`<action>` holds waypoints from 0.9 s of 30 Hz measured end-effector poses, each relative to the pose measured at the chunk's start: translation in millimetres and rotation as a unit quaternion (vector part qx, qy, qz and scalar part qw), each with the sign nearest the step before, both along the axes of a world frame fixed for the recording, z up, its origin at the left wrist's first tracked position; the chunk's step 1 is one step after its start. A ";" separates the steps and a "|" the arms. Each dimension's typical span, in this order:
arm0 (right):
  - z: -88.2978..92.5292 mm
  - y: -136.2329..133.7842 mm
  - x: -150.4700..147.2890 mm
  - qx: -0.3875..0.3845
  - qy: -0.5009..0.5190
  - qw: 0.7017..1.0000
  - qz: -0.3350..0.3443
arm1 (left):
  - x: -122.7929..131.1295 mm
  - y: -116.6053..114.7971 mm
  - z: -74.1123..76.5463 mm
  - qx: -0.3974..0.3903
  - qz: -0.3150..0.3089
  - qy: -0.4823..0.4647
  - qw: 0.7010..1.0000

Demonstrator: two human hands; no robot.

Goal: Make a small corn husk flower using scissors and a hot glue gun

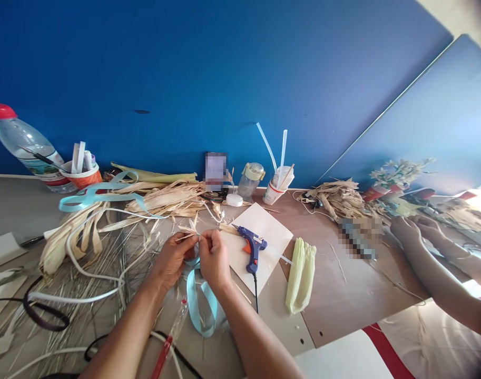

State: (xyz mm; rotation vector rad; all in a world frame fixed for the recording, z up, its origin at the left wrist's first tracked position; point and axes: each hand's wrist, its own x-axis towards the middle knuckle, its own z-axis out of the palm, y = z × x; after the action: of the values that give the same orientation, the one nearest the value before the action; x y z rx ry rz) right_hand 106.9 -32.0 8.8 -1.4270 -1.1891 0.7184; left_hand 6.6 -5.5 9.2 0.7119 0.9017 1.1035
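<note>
My left hand [174, 260] is closed in a pinch on a small dried corn husk flower [188, 230], whose pale tips stick out above the fingers. Right beside it, my right hand [215, 258] pinches at the husk's base, where a bit of light-blue ribbon [203, 316] shows between the fingertips. From there the ribbon hangs in loops below both hands to the table. A blue hot glue gun [251, 247] lies just right of my right hand, on a white sheet [266, 223]. Past it is a folded pale-green husk bundle [301, 276].
Dried husks [165, 197], thin wires [106, 289] and a white cable [80, 299] cover the left side. At the back stand a plastic bottle [30, 145], a cup of glue sticks [277, 187] and a clear jar [250, 179]. A co-worker's hands [414, 231] are at the right.
</note>
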 end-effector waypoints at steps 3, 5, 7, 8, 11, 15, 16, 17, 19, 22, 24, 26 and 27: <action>3.0 -1.1 0.6 0.005 0.028 0.999 0.019 | -1.4 0.1 2.2 0.005 0.008 0.001 1.000; 4.7 -1.9 2.0 0.004 0.055 0.998 0.034 | -2.5 0.5 3.3 0.000 0.018 0.004 1.000; 5.3 -2.3 3.9 0.001 0.083 0.995 0.047 | -3.5 1.0 4.1 -0.003 0.021 0.005 1.000; 5.2 -2.2 5.0 -0.001 0.098 0.994 0.052 | -3.8 1.2 4.5 -0.003 0.020 0.005 1.000; 3.9 -0.6 8.3 -0.004 0.148 0.987 0.059 | -4.1 1.6 4.6 0.001 0.019 0.004 1.000; 2.6 3.0 11.5 -0.021 0.187 0.980 0.058 | -3.8 2.2 2.0 0.009 0.010 0.011 1.000; 2.5 3.8 12.0 -0.026 0.192 0.979 0.060 | -3.9 2.3 1.0 0.011 0.006 0.014 1.000; 2.5 4.4 12.5 -0.031 0.197 0.978 0.063 | -4.0 2.3 -0.1 0.013 0.003 0.018 1.000; 2.8 5.2 13.6 -0.038 0.210 0.974 0.070 | -4.5 2.1 -1.9 0.018 -0.002 0.025 1.000; 4.3 5.5 16.8 -0.041 0.226 0.970 0.073 | -5.5 1.5 -3.1 0.020 -0.018 0.035 0.999; 6.3 5.5 19.8 -0.045 0.229 0.969 0.080 | -5.8 1.0 -2.6 0.018 -0.035 0.038 0.999; 8.8 5.2 22.8 -0.057 0.231 0.966 0.104 | -5.8 0.7 -1.6 0.019 -0.049 0.041 0.998; 10.1 4.9 24.1 -0.065 0.235 0.963 0.119 | -5.8 0.7 -1.1 0.020 -0.055 0.043 0.997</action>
State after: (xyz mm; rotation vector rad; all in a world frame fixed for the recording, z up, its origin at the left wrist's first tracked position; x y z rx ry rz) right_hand 131.0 -27.1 18.9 -1.1357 -0.9561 1.2455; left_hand 0.8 -4.8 8.1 0.8379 0.9045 1.0027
